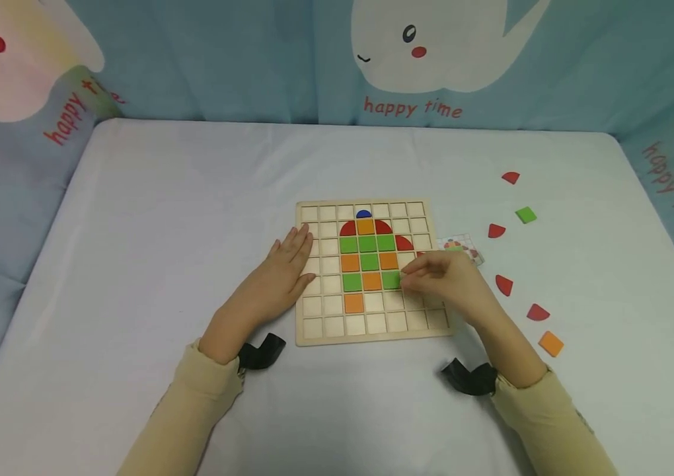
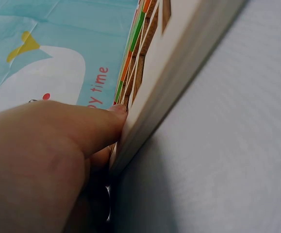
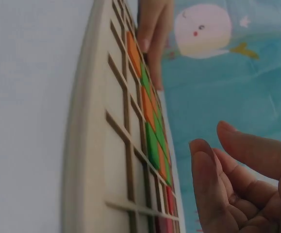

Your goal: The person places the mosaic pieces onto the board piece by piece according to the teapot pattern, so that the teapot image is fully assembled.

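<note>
A wooden grid board (image 1: 326,326) lies on the white table, with green, orange, red and blue pieces set in its squares. My left hand (image 1: 277,277) rests flat on the board's left edge, fingers stretched out. In the left wrist view its thumb (image 2: 82,126) touches the frame. Over the board's right side hovers my right hand (image 1: 447,277), close to a green square tile (image 1: 391,280). The right wrist view shows its thumb and forefinger (image 3: 206,170) bent and slightly apart, with nothing between them. Part of the board's right side is hidden under that hand.
A picture card (image 1: 462,246) lies partly behind the right hand. Farther right are loose red quarter-round pieces (image 1: 504,285), a green square (image 1: 526,215) and an orange square (image 1: 551,344). A blue printed curtain (image 1: 254,66) hangs behind the table.
</note>
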Demonstrator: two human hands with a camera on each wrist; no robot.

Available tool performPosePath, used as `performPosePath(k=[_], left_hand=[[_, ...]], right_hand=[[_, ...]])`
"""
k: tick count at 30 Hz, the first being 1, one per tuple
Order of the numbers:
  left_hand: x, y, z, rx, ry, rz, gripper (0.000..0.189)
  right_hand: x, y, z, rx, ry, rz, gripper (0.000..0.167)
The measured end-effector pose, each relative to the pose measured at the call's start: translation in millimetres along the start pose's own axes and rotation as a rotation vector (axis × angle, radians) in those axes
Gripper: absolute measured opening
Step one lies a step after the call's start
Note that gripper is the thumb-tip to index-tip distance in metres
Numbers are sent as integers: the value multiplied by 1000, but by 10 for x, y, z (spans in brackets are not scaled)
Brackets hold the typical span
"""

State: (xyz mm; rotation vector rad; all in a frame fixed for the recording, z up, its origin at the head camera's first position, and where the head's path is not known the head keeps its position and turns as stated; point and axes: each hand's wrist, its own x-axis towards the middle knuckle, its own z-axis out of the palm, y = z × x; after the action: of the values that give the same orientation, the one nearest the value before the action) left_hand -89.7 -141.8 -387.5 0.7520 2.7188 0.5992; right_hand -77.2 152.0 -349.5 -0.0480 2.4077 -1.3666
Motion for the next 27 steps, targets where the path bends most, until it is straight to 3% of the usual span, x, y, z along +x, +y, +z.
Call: performPosePath(k=[12,18,27], left_hand=[[-4,-15,-2,2,-2,8,62],[-1,-16,3,0,4,7,62],[-2,-8,-2,-3,3,1,62]], right_hand=[[-55,55,-475,74,133,-26,31],[-78,133,-676,50,250,15,31],[-87,271,-913,26,332,24,29]])
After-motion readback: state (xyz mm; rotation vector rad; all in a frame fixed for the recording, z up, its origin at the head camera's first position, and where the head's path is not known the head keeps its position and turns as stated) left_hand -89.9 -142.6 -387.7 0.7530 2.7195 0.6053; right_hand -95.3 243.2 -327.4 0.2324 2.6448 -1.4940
